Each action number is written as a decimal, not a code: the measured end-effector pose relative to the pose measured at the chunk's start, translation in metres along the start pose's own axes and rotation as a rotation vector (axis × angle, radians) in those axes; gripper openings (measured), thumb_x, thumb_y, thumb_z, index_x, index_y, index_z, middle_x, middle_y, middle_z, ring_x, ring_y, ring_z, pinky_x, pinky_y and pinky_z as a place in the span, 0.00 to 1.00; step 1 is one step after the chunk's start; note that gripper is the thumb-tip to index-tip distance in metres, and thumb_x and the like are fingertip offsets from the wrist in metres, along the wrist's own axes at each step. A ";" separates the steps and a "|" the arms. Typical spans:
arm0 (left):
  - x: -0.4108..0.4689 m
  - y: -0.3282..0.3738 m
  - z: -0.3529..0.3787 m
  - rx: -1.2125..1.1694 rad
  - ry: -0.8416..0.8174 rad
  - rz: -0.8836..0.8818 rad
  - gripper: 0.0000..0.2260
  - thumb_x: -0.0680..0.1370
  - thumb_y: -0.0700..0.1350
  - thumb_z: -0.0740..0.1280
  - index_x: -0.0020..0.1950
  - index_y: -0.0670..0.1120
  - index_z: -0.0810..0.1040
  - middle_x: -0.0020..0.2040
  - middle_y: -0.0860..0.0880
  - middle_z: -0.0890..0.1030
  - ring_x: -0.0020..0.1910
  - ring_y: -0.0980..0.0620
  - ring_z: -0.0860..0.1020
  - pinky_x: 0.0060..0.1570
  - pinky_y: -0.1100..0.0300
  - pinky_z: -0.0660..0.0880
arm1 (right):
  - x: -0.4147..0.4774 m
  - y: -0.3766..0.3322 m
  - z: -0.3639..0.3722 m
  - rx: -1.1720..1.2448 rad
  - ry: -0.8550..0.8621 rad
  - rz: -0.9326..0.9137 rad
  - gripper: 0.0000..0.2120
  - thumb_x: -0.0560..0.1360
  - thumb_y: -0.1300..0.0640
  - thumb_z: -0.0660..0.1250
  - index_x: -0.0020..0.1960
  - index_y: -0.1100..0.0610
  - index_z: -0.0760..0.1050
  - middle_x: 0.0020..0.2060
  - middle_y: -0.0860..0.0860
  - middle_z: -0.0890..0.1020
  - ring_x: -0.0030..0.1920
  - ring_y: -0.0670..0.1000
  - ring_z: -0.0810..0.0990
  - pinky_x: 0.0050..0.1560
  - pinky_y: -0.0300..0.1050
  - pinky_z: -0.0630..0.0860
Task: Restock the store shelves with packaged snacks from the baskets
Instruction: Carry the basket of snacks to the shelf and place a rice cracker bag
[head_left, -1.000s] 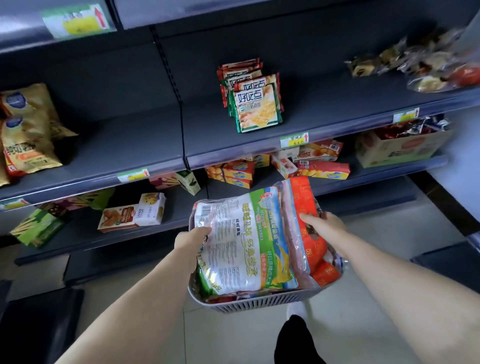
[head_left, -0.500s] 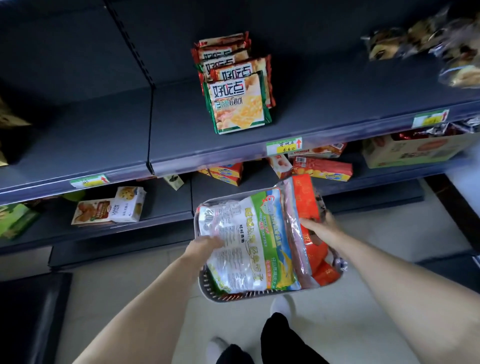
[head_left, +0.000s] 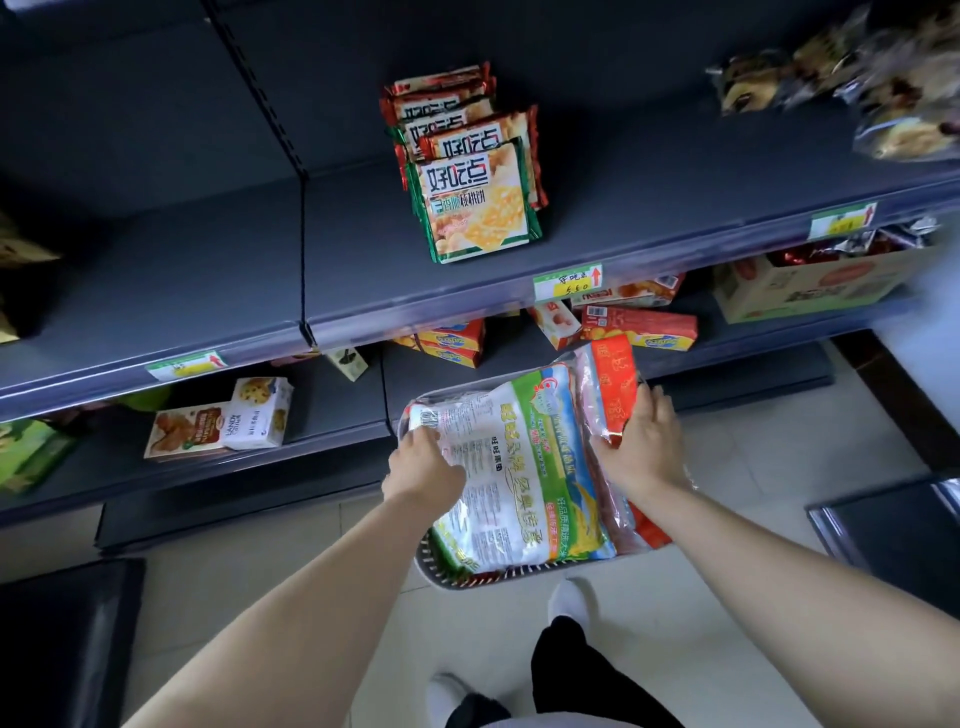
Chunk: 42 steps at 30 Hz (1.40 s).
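Far left of the grey basket (head_left: 470, 578), dark floor fixture (head_left: 62, 639) low in view; above it, green packs (head_left: 26, 457) on the lower shelf (head_left: 332, 415). Shelving is dark grey steel, two tiers visible, pale tiled floor (head_left: 753, 467) beneath.

Left of the basket, still on the lower shelf: cookie boxes (head_left: 218, 423) lying flat. Yellow-green price tag (head_left: 184, 364) on the upper shelf (head_left: 156, 291) lip above them.

Directly above the basket, on the upper shelf: upright row of biscuit packs (head_left: 472, 208), green-bordered one in front, red-bordered behind. Handwritten price tag (head_left: 567, 283) on the lip below.

Basket sits in front of the lower shelf, above the floor; what carries it, cannot tell. Inside it, a green-and-white snack bag (head_left: 519, 467) lies on top. Left hand (head_left: 423, 470) has its fingers curled on that bag's left edge, gripping it. White shoe (head_left: 569, 597) just below the basket.

At the basket's right side, a red snack bag (head_left: 615, 384) stands on edge; right hand (head_left: 641, 447) clasps it, fingers over the far side.

Right of the basket on the lower shelf: red boxes (head_left: 639, 327), then an open cardboard carton (head_left: 815, 286). Upper right, clear-wrapped pastries (head_left: 904, 104), blurred.
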<state>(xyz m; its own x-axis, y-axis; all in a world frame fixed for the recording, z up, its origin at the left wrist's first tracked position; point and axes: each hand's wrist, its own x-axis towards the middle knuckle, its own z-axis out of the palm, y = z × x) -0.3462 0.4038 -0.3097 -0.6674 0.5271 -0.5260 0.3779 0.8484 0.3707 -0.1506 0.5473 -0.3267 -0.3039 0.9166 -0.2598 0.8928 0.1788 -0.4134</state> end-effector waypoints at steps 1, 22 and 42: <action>-0.002 0.002 -0.001 0.046 -0.011 0.039 0.28 0.75 0.44 0.66 0.74 0.49 0.65 0.72 0.50 0.68 0.68 0.46 0.68 0.64 0.45 0.72 | -0.006 -0.003 0.000 -0.009 0.035 -0.029 0.42 0.74 0.51 0.70 0.78 0.62 0.49 0.77 0.61 0.54 0.77 0.61 0.52 0.75 0.54 0.54; -0.016 -0.008 0.001 0.148 -0.135 0.173 0.27 0.77 0.45 0.65 0.76 0.48 0.62 0.74 0.49 0.66 0.69 0.46 0.68 0.64 0.45 0.72 | -0.047 0.008 0.019 -0.190 0.028 0.195 0.40 0.74 0.53 0.69 0.77 0.57 0.49 0.70 0.58 0.67 0.69 0.60 0.68 0.65 0.57 0.68; -0.040 0.006 0.000 0.078 -0.309 0.370 0.42 0.70 0.51 0.79 0.78 0.51 0.60 0.74 0.49 0.66 0.70 0.48 0.69 0.64 0.56 0.69 | -0.058 -0.027 -0.043 0.269 -0.117 0.129 0.06 0.73 0.51 0.70 0.44 0.51 0.74 0.41 0.46 0.82 0.48 0.51 0.80 0.45 0.44 0.72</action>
<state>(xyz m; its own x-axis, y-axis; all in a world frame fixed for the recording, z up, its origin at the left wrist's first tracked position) -0.3177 0.3874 -0.2864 -0.2621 0.7737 -0.5768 0.6089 0.5962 0.5232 -0.1423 0.5045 -0.2628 -0.2444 0.8754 -0.4170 0.8114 -0.0509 -0.5823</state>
